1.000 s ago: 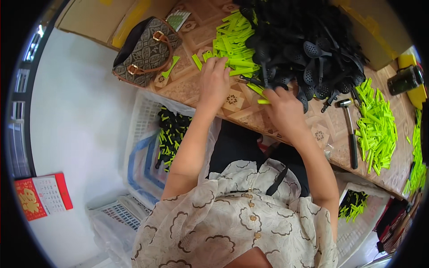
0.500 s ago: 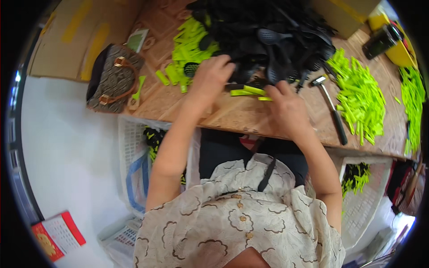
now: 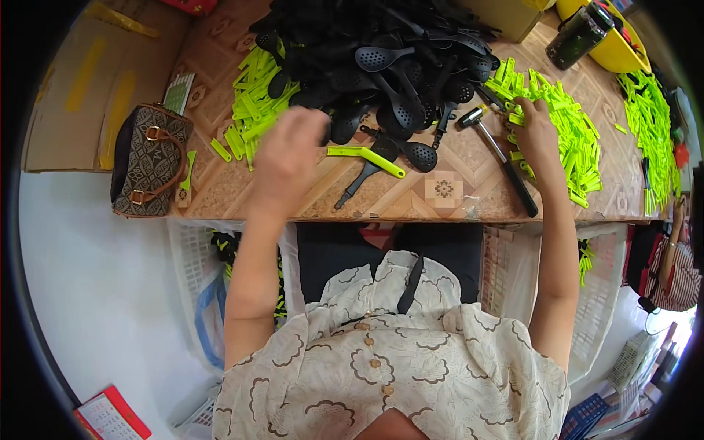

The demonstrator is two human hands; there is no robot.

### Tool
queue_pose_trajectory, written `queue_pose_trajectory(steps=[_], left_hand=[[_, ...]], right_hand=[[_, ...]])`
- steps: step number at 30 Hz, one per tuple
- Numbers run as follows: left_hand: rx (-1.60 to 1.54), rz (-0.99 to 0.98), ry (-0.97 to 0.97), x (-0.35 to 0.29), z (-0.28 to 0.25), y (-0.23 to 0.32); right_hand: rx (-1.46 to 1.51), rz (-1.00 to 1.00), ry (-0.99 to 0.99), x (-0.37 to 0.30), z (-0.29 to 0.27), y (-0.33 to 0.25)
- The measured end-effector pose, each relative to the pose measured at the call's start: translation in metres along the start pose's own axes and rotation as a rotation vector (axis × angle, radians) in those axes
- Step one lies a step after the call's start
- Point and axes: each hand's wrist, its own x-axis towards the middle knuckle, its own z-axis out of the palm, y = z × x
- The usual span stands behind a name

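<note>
My left hand [image 3: 287,158] is smeared by motion above the table, just left of the black spoon heads; whether it holds anything is unclear. My right hand [image 3: 537,136] reaches the left edge of the right-hand pile of lime-green handles [image 3: 572,147], its fingertips closed on one piece. Between my hands lie two green handle pieces [image 3: 374,158] near a black perforated spoon head [image 3: 421,156] and another black piece [image 3: 358,182]. Behind them a big heap of black perforated spoon heads [image 3: 400,73] spreads out. A hammer [image 3: 506,163] with a black grip lies left of my right hand.
Another green handle pile [image 3: 257,95] lies left of the heap. A patterned handbag [image 3: 150,161] and a cardboard box [image 3: 73,95] stand at the left. A dark bottle [image 3: 579,37] stands by a yellow basin [image 3: 616,44]. White baskets [image 3: 194,257] sit below the table edge.
My hands have parted from the green pieces at the middle. The left went leftward, the right went over to the right-hand green pile. The whole view has shifted.
</note>
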Motion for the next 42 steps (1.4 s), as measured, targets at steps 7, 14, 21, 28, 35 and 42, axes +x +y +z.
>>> queue_pose_trajectory(steps=[7, 14, 21, 28, 35, 42], left_hand=[[-0.216, 0.028, -0.451, -0.031, 0.052, 0.049], [-0.285, -0.108, -0.144, 0.009, 0.053, 0.013], [-1.179, -0.761, -0.201, -0.012, 0.037, 0.055], [-1.345, -0.908, -0.247, -0.017, 0.055, 0.082], [-1.03, -0.584, -0.193, -0.022, 0.053, 0.077], [-1.344, -0.869, -0.218, -0.021, 0.04, 0.078]], right_hand=[[-0.041, -0.124, 0.068, 0.029, 0.001, 0.029], [1.281, 0.384, 0.333, 0.03, -0.019, 0.048], [1.834, 0.503, -0.092, -0.021, -0.016, -0.035], [1.931, 0.448, -0.175, -0.057, -0.017, -0.1], [1.734, 0.31, -0.224, -0.072, -0.018, -0.119], [1.658, 0.251, -0.274, -0.077, -0.017, -0.13]])
